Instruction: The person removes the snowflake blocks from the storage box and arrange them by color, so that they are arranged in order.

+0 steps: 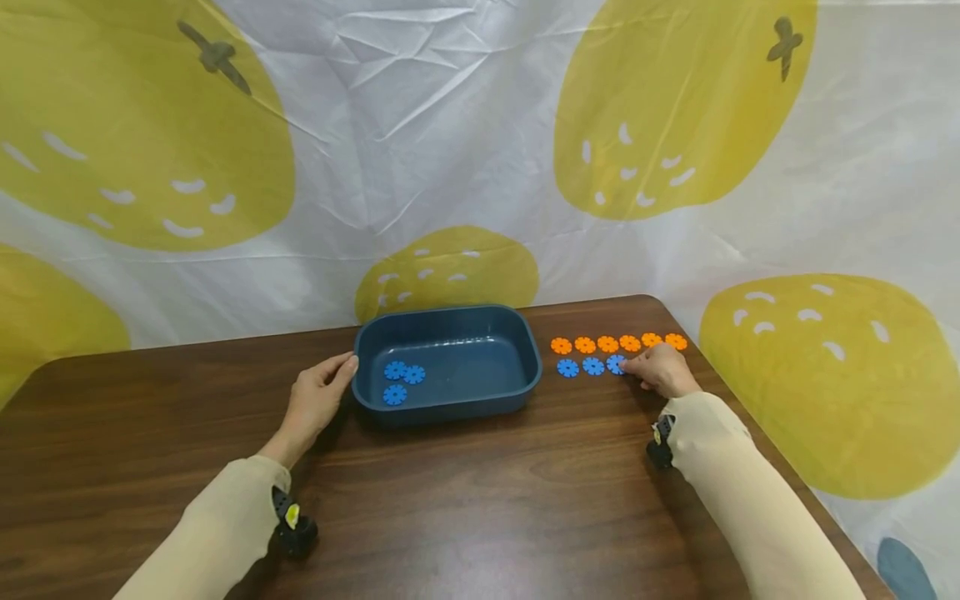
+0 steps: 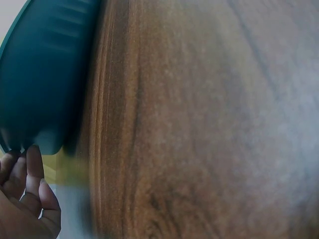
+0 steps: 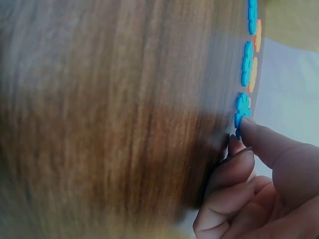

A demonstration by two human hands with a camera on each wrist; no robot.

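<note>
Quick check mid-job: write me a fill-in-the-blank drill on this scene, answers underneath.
The left hand touches the tray, which holds ____ blue discs.
The far row on the table has ____ orange discs.
The right hand pinches a disc coloured ____.

Missing words: three; six; blue.

High head view slants down; low wrist close-ups share tabletop.

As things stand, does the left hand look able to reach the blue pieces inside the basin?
Probably yes: the left hand touches the basin at its left end, the blue pieces lie toward that end, and the basin is open above.
</note>
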